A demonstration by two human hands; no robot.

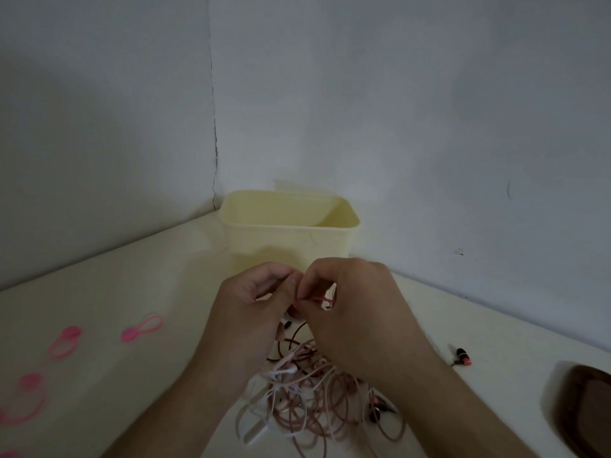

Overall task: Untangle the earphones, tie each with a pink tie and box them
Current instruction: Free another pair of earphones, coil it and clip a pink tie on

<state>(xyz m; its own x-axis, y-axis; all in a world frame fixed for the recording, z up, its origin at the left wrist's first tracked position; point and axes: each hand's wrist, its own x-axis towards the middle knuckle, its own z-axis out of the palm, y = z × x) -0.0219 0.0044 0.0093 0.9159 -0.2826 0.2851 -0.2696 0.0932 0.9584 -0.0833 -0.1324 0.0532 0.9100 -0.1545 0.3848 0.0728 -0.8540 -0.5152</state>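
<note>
Pinching red cord (319, 299) was right hand (350, 302); left hand (258, 302) gripped same strand beside it, above tangled earphones (307, 401) on table (139, 292); risk: hard pull could've tightened knots; box (287, 239) behind, pink ties (142, 328) well left, untouched.

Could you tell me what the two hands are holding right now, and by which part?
Both hands pinch a reddish-pink earphone cable lifted out of the tangle: right hand and left hand each grip a stretch of cord at the fingertips, not an earbud or plug.
</note>
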